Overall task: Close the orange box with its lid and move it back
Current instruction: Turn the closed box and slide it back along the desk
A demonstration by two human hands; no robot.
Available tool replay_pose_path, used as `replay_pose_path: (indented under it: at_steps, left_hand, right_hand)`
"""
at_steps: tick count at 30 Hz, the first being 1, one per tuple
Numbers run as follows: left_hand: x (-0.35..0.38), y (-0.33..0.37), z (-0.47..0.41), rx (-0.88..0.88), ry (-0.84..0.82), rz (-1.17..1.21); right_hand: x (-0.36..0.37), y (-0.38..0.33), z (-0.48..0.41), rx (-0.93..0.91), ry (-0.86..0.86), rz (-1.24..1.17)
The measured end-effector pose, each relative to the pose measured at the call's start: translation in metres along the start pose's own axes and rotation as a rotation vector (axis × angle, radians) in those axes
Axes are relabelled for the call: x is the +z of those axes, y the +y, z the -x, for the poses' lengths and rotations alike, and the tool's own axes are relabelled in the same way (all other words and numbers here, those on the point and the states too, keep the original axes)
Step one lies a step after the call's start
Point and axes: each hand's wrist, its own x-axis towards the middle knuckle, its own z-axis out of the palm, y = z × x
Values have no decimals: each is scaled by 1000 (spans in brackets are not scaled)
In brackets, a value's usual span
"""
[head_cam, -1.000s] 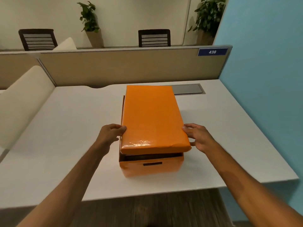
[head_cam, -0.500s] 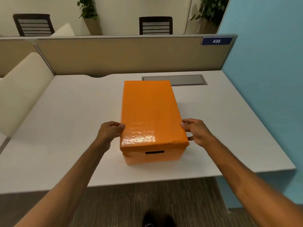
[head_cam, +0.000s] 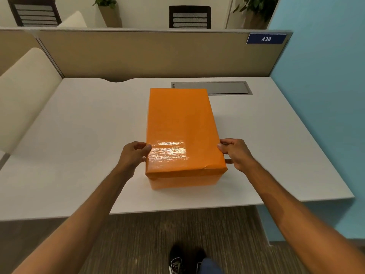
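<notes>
Orange and glossy, the box (head_cam: 183,179) looks like wrapped cardboard: probably light and stiff, but slick under the fingertips, with a skin that dents, as the crease at its near right corner suggests. It stands on the desk (head_cam: 79,135) close to the near edge, the lid (head_cam: 180,127) seated flat on it. The left hand (head_cam: 134,155) presses the lid's left side near the front corner, thumb on the top edge and fingers curled against the wall; whether they clamp or only rest I cannot tell. The right hand (head_cam: 236,153) mirrors it on the right side, fingers hooked over the edge and a little apart. A hold lower down, on the base rather than the lid alone, would likely keep the lid from lifting off during a push. Beyond the fingers the desk is bare up to the grey hatch (head_cam: 227,88) and the partition (head_cam: 150,54); the blue wall (head_cam: 324,95) lies well to the right.
</notes>
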Motion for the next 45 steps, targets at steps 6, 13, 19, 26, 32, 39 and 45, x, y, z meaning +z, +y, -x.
replay_pose_path:
  at_steps: [6, 13, 19, 26, 32, 39, 45]
  left_hand:
    - [1, 6, -7, -57, -65, 93]
    - [-2, 24, -45, -47, -92, 162]
    - [3, 52, -94, -83, -92, 259]
    - [18, 88, -155, -79, 45, 203]
    - [23, 104, -186, -8, 73, 106]
    - [27, 95, -198, 16, 153, 121]
    - [26, 93, -201, 12, 144, 134]
  right_hand:
    - [-4, 3, -7, 34, -63, -62]
    - [1, -15, -49, -68, -94, -35]
    - [11, -51, -102, -126, -110, -7]
    - [18, -87, -170, -232, -104, 36]
    - [24, -104, -209, -288, -43, 144]
    - [30, -95, -219, -321, 13, 215]
    - [33, -93, -221, -327, 33, 206]
